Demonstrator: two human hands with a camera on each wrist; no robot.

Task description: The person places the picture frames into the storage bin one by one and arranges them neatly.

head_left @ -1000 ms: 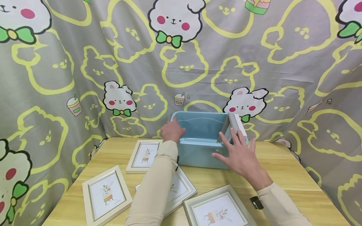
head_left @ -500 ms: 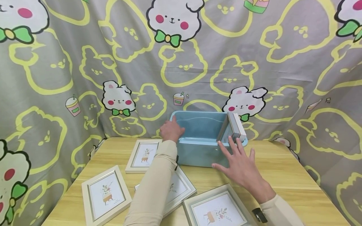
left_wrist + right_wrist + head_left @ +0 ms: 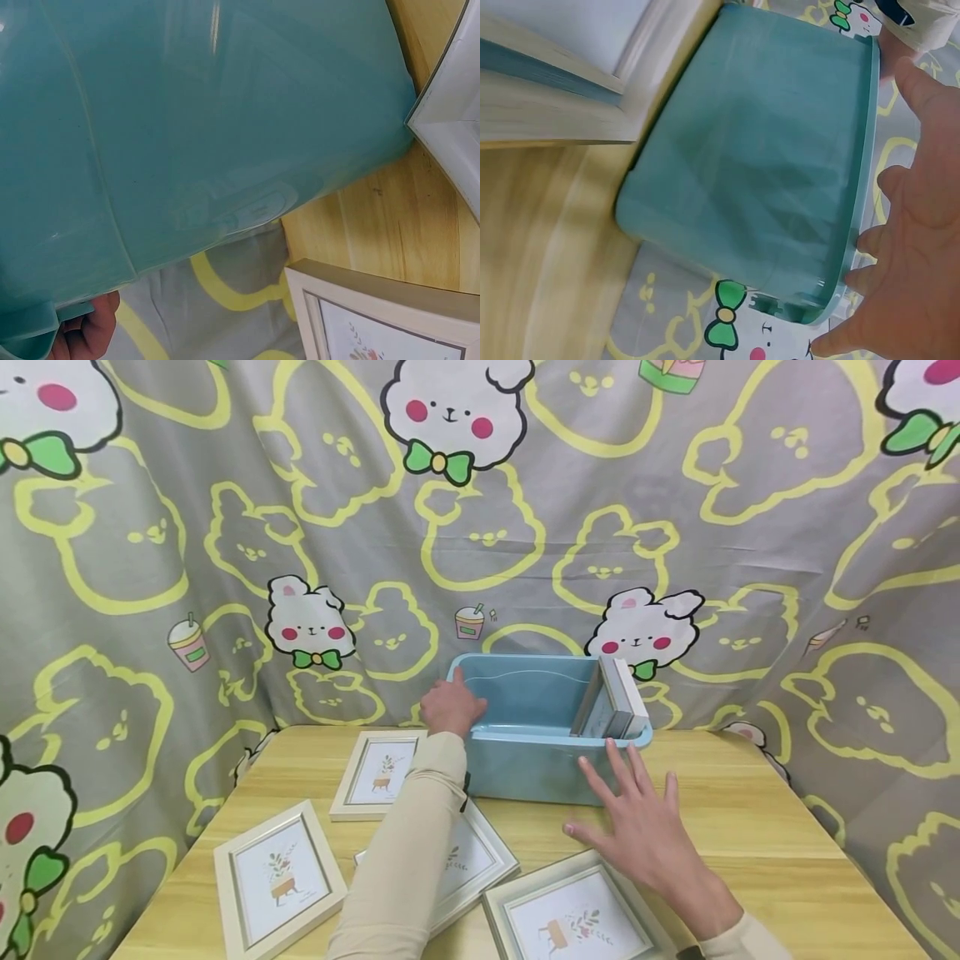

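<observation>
While the bin (image 3: 532, 768) is held by the left hand (image 3: 453, 706), the stowed frames (image 3: 611, 697) are let go by the right hand (image 3: 637, 831)

Head view: the right hand has been drawn back from the stowed frames to the front of the bin, fingers spread, nothing held. Judged from this, they are left to stand unaided and that placement looks done. At least two are stood on edge at the bin's right end, faces turned left, tops apparently tilted right; their long axis can't be told, lower parts being hidden. The bin is set at the back of the table (image 3: 738, 827), mouth up, long axis running left to right. On the table, the rear cream frame (image 3: 378, 777) and left cream frame (image 3: 281, 881) are laid long axis away from the person, the latter slanted left. The silver frame (image 3: 472, 864) is partly covered by the left arm (image 3: 405, 852); the front frame (image 3: 577, 914) is turned so its picture's top points right.

Left wrist view: fingers are seen curled under the bin's rim.

Right wrist view: fingers are spread beside the rim; whether it is touched can't be told.
</observation>
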